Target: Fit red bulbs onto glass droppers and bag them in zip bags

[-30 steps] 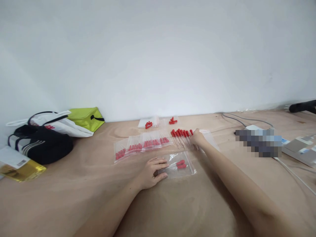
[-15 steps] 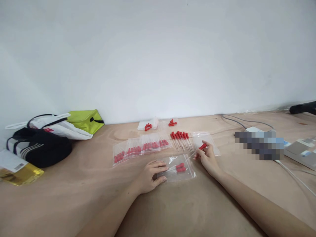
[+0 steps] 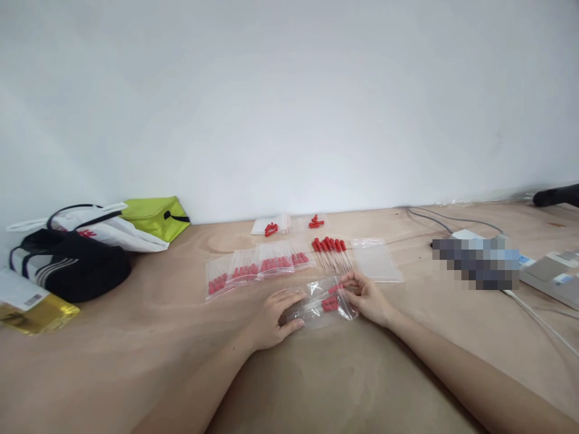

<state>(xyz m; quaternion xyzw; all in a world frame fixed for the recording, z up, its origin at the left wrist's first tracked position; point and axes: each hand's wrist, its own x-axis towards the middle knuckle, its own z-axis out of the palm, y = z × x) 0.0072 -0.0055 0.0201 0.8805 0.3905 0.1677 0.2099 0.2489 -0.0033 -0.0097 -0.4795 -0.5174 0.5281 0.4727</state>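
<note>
A clear zip bag lies between my hands, with red-bulbed droppers inside. My left hand grips the bag's left end between thumb and fingers. At the bag's mouth, my right hand is closed on another red-bulbed dropper, whose bulb now shows within the bag's opening. Behind the bag, several loose droppers lie side by side, bulbs toward the wall. An unfilled zip bag lies flat to their right. Filled bags of droppers overlap in a row at the left.
Near the wall lie two small groups of red bulbs on clear bags. At the left are a black bag, a white bag, a green pouch and a yellow packet. Grey cables and a pale device are at the right.
My right hand has moved left and slightly down, carrying the dropper from beside the unfilled bag into the mouth of the bag under my left hand.
</note>
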